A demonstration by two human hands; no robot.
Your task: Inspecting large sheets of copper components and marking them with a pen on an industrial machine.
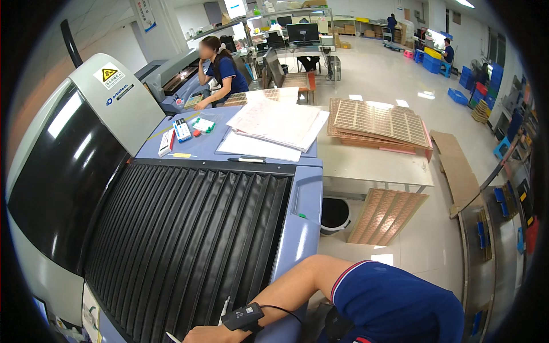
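My right arm, in a dark blue short sleeve, reaches in from the lower right. A small black device with a cable is strapped at the wrist. My right hand is at the lower edge over the black pleated cover; its fingers are partly cut off but look curled. A thin white pen-like stick rises from the hand and seems to be held in it. The pale tip of another slender thing shows just left of the knuckles. My left hand is out of the picture.
On the machine's blue top lie a pen, small boxes and paper sheets. Copper-coloured panels are stacked on a bench. Another panel leans beside a bin. A seated co-worker is beyond.
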